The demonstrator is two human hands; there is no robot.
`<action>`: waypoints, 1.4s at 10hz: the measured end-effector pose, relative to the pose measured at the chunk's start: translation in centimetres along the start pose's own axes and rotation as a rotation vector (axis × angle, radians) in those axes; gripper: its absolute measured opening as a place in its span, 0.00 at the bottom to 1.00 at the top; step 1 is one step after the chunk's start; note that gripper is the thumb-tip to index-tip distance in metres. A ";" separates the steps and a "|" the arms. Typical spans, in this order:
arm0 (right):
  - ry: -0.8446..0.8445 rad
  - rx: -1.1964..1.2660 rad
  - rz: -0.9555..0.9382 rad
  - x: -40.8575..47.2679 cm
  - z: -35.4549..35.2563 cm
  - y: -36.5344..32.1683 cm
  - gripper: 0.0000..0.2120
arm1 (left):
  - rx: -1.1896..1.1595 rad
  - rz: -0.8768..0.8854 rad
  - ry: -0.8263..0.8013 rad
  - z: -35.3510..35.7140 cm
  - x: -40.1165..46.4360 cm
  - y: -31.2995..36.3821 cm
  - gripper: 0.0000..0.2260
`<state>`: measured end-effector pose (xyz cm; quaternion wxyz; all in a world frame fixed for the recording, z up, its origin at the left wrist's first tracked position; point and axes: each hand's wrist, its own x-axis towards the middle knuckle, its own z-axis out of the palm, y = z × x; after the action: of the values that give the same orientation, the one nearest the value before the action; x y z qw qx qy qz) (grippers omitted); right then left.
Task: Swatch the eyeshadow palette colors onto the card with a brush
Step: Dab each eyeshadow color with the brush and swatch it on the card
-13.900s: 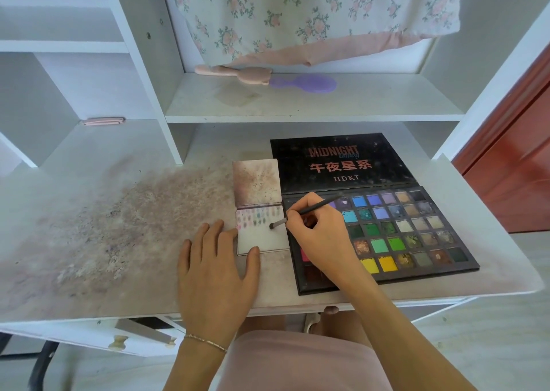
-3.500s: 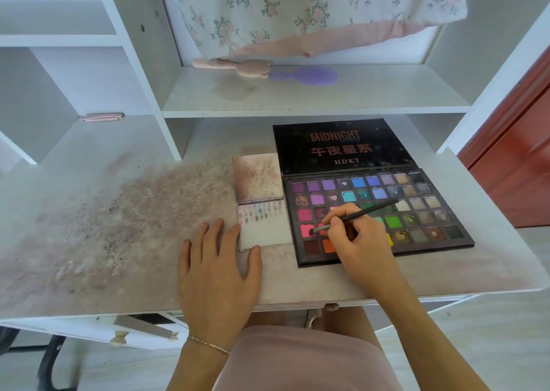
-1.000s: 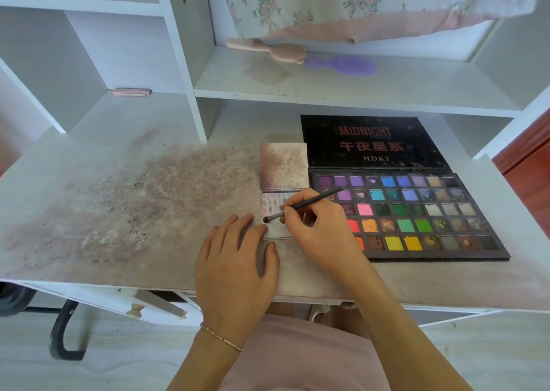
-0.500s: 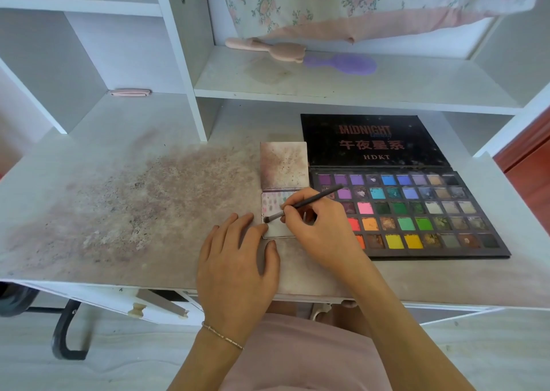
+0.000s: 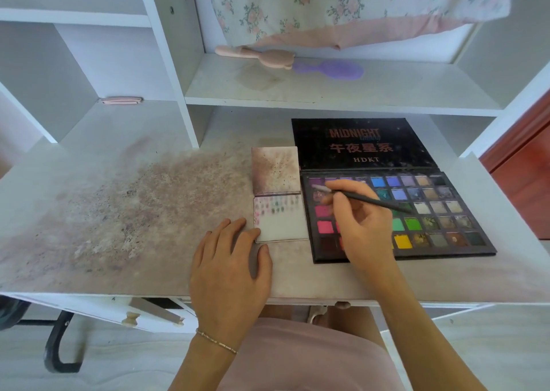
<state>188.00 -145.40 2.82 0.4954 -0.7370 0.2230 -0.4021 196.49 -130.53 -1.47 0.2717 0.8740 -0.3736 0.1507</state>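
A black eyeshadow palette [image 5: 422, 212] lies open on the desk, its lid flat behind it and many coloured pans showing. Left of it sits a small white card [image 5: 281, 225] with several small colour swatches along its top. My right hand [image 5: 361, 227] pinches a thin dark brush [image 5: 369, 201] over the palette, and the brush tip is at the purple pans in the top left corner. My left hand [image 5: 229, 259] rests flat on the desk, fingertips touching the card's lower left corner.
A stained square panel [image 5: 275, 169] stands joined to the card's far edge. The desk top [image 5: 119, 212] is smeared with powder on the left. A pink brush [image 5: 259, 55] and a purple brush [image 5: 333, 70] lie on the shelf behind. White shelf uprights rise at left.
My right hand has carried the brush from the card's swatch row rightward to the palette's top left purple pans. My left hand has stayed at the card's corner.
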 end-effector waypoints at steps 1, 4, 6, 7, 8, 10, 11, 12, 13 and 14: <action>0.042 -0.084 0.006 -0.3 -2.5 0.3 0.12 | -0.001 0.004 0.012 0.1 -0.1 0.0 0.16; 0.016 -0.257 0.031 -1.5 -5.0 1.5 0.08 | 0.004 0.004 0.027 0.2 -0.1 -0.1 0.16; -0.076 -0.307 0.038 -1.6 -5.1 1.7 0.14 | 0.002 -0.005 0.002 0.1 0.0 0.0 0.17; -0.115 -0.336 0.033 -1.6 -5.0 1.5 0.16 | 0.005 -0.010 -0.005 0.0 -0.1 0.0 0.17; -0.103 -0.351 0.058 -1.6 -4.9 1.6 0.17 | 0.007 -0.009 -0.014 0.0 -0.1 0.0 0.18; -0.102 -0.342 0.056 -1.6 -5.0 1.6 0.15 | 0.003 -0.009 -0.011 0.0 -0.1 0.0 0.18; -0.066 -0.350 0.068 -1.5 -5.0 1.6 0.16 | 0.004 -0.008 -0.009 0.1 -0.1 0.0 0.17; -0.013 -0.328 0.063 -1.5 -5.1 1.5 0.17 | 0.002 -0.006 0.000 0.1 -0.1 0.0 0.17; 0.026 -0.262 0.056 -1.5 -4.9 1.2 0.16 | -0.002 -0.007 0.006 0.1 -0.1 0.0 0.17; 0.024 -0.162 0.062 -1.3 -3.5 0.5 0.08 | -0.006 -0.007 0.008 0.1 -0.1 0.0 0.16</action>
<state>184.42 -146.52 2.55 0.4435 -0.7626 0.2837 -0.3759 196.43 -130.54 -1.55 0.2764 0.8739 -0.3699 0.1523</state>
